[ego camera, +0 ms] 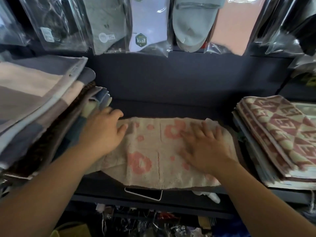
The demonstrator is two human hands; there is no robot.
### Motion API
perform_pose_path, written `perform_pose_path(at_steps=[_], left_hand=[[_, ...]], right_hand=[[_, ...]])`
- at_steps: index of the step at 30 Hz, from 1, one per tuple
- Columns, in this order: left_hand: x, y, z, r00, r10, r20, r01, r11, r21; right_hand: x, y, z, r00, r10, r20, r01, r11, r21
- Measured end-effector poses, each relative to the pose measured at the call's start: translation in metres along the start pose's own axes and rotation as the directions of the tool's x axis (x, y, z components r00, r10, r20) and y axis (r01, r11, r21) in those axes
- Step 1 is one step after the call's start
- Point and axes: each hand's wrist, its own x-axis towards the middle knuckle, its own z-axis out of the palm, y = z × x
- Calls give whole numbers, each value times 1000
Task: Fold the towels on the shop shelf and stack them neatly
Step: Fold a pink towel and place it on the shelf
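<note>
Dark shop shelf (171, 86); bagged socks (147, 24) hang along 12 o'clock.
One beige pink-flowered towel (153, 151) lies flat at centre. Left hand (102, 132) and right hand (205, 147) press on it with flat fingers, gripping nothing. Two folded piles: striped stack (34, 103) at 9, patterned stack (280, 134) at 3. One phone (143, 194) at 6.

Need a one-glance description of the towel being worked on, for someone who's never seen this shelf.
On the dark shelf under the hanging packaged socks, two towel stacks sit at the ends. Between them one towel lies spread flat under the left hand and right hand. It alone is beige with pink flowers; the left stack is grey-and-pink, the right stack maroon-and-cream patterned.
</note>
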Motion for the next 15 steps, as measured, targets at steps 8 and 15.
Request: perform_pose_path(at_steps=[8, 15], left_hand=[[-86, -24, 9, 977, -203, 58, 201, 979, 42], [-88, -35, 16, 930, -358, 86, 357, 934, 24]], right_hand=[[-2, 23, 21, 997, 41, 65, -50, 986, 158], [-1, 32, 29, 999, 52, 13, -54, 981, 186]])
